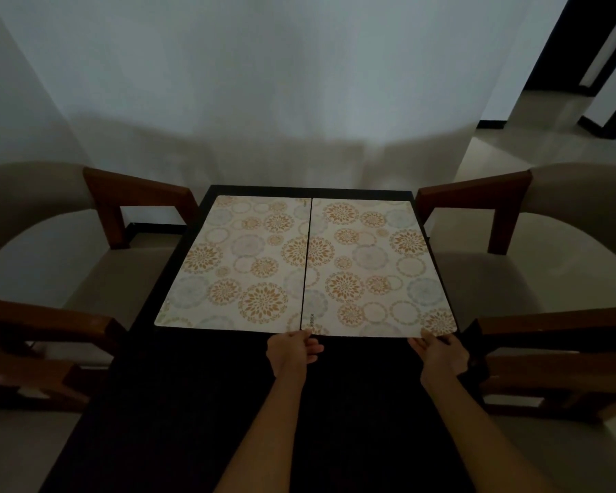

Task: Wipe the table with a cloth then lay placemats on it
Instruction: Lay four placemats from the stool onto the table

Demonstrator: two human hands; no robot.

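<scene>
Two cream placemats with orange and pale blue flower circles lie side by side on the far half of the dark table (200, 403). The left placemat (239, 265) lies flat and untouched. My left hand (294, 350) pinches the near left corner of the right placemat (370, 268). My right hand (441, 354) holds its near right corner, which reaches the table's right edge. The two mats almost touch along a thin dark gap. No cloth is in view.
Wooden-armed chairs with beige cushions flank the table: two on the left (86, 265) and two on the right (512, 272). A white wall (264, 101) stands just behind the table's far edge. A doorway (591, 65) opens at the upper right.
</scene>
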